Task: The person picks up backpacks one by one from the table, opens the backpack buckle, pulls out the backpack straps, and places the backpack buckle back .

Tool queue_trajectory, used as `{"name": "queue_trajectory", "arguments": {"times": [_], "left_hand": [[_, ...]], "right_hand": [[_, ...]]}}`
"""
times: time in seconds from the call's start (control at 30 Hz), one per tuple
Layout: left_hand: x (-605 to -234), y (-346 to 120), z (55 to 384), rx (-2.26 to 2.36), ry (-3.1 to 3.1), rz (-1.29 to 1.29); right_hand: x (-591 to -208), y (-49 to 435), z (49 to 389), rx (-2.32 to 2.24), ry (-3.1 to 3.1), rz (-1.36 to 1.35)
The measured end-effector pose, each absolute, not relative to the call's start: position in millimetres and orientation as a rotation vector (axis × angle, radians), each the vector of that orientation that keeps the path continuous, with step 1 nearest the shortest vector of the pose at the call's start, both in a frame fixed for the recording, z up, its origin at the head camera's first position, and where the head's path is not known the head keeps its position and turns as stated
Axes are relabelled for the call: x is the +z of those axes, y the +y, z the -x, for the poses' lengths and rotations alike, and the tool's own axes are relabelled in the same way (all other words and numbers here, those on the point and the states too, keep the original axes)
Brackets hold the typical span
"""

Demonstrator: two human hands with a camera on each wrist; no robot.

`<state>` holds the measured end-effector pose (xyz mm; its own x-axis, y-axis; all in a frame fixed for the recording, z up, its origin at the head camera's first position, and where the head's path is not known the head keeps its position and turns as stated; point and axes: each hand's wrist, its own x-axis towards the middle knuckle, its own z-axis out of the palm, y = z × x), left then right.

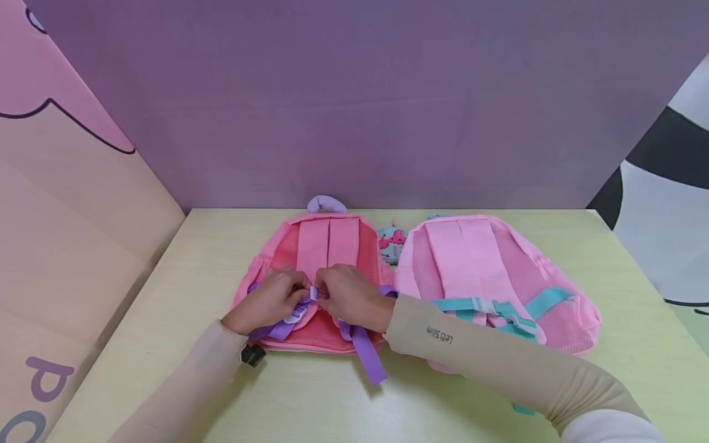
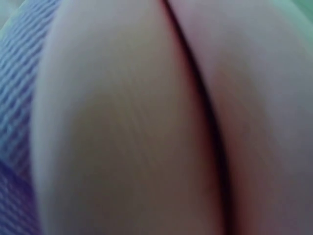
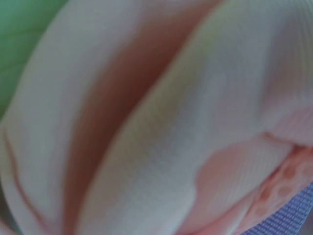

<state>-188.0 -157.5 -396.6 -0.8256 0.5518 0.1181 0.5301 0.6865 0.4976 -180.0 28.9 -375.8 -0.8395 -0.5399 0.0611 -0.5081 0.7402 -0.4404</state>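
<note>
A coral-pink backpack (image 1: 343, 234) lies back side up on the table, its shoulder straps facing me. At its middle my left hand (image 1: 271, 300) and right hand (image 1: 353, 296) meet, fingers curled, pinching a small lilac buckle (image 1: 314, 293) on a purple strap from either side. Left of the buckle, a pale strap adjuster (image 1: 296, 315) shows under the left hand. A loose purple strap end (image 1: 370, 362) hangs over the bag's lower edge. Blurred skin fills most of the left wrist view, with purple webbing (image 2: 17, 93) along its left edge. Fingertips and buckle details are partly hidden.
To the right lies a light pink backpack (image 1: 460, 252) with turquoise straps (image 1: 548, 301) and a clipped buckle; my right forearm crosses its lower part. A round turquoise tag (image 1: 392, 243) sits between the bags. A purple panel (image 1: 376, 111) stands behind the table.
</note>
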Motion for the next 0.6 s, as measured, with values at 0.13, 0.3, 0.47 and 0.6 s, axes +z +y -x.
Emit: {"name": "queue_trajectory", "arguments": {"times": [0.13,0.3,0.47,0.6], "left_hand": [[-395.9,-157.4,187.5,0.822,2.845,-0.896],[-394.6,-157.8,186.3,0.827,2.846,-0.897],[-393.5,-159.8,185.3,0.841,2.841,-0.94],[-391.7,-160.6,184.9,0.855,2.829,-0.972]], "right_hand": [[-375.0,28.9,178.9,-0.716,2.858,0.847],[-375.9,28.4,179.1,-0.741,2.852,0.849],[-377.4,29.2,181.1,-0.77,2.84,0.857],[-377.9,29.6,182.5,-0.788,2.836,0.873]]}}
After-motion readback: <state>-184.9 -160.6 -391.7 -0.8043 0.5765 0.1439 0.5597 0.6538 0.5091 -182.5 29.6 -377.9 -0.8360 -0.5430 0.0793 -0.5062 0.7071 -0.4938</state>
